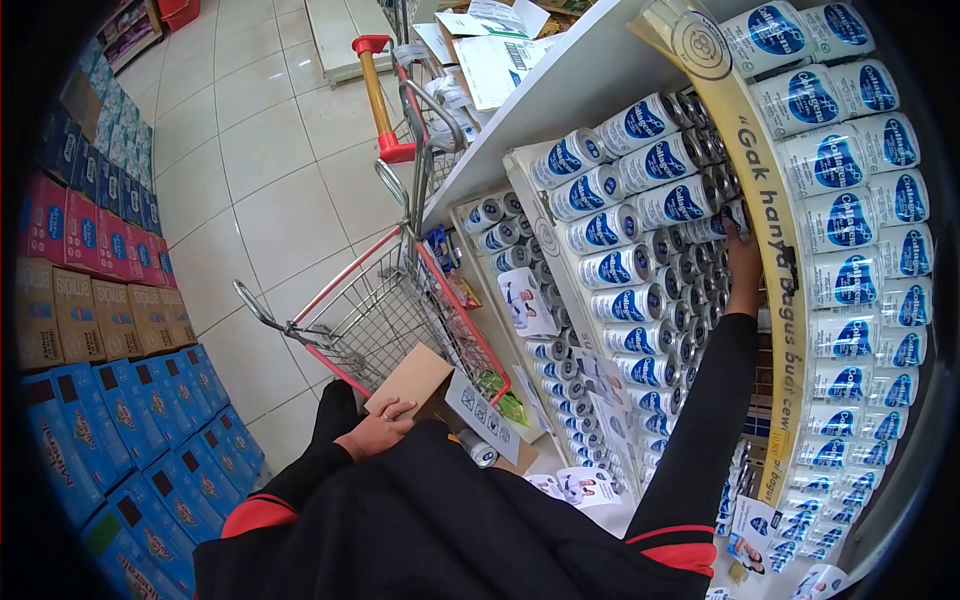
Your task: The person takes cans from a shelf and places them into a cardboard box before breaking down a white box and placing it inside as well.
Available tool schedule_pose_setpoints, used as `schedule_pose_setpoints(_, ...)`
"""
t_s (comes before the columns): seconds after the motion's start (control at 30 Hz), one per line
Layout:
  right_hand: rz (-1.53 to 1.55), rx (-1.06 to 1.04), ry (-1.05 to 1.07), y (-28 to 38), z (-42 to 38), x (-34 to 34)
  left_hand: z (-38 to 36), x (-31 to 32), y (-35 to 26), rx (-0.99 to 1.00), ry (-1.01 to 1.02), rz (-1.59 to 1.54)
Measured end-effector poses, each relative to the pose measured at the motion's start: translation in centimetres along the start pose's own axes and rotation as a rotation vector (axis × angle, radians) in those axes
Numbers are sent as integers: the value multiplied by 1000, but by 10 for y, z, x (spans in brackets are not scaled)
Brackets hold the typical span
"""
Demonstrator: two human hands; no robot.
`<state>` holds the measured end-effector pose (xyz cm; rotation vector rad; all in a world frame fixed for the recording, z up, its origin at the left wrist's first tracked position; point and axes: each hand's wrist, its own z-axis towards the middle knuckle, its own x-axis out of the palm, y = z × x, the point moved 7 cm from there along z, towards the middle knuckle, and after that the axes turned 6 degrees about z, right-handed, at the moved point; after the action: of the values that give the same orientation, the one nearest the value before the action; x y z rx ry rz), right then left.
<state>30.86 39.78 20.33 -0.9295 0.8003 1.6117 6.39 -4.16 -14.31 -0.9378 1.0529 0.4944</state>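
My right hand (742,262) reaches into the shelf of white and blue cans, its fingers wrapped round a can (735,218) at the end of a row. Lower down on the left, my left hand (385,428) rests with its fingers closed on the flap of an open cardboard box (412,378). Inside that box lies at least one can (478,450). Rows of cans (612,267) lie stacked between my two hands, with a yellow lettered strip (765,180) to the right of my right hand.
A wire shopping cart (375,320) with red edges stands beyond the box, and another cart with an orange handle (374,95) is behind it. Stacked blue cartons (110,425) line the left side. More cans (840,220) fill the right side. Tiled floor (260,190) runs between.
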Motion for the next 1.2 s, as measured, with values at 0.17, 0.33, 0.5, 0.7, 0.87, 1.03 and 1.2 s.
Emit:
schedule_pose_setpoints(0.17,10,34,-14,1,-9,3,4,-13,-4,43,29,65)
schedule_pose_setpoints(0.33,150,-50,-89,-48,-1,29,6,-19,-7,60,111,102)
schedule_pose_setpoints(0.5,19,-97,-143,-10,-11,8,5,-19,-8,48,60,0)
schedule_pose_setpoints(0.7,32,-180,-161,-8,-9,16,4,-19,-8,41,52,76)
schedule_pose_setpoints(0.87,-45,-211,-153,-7,-8,15,3,-17,-7,52,92,84)
schedule_pose_setpoints(1.03,89,-77,-85,-16,-12,13,3,-22,-6,18,-30,-20)
schedule_pose_setpoints(1.2,140,-50,-7,-22,-7,22,3,-20,-5,16,4,-47)
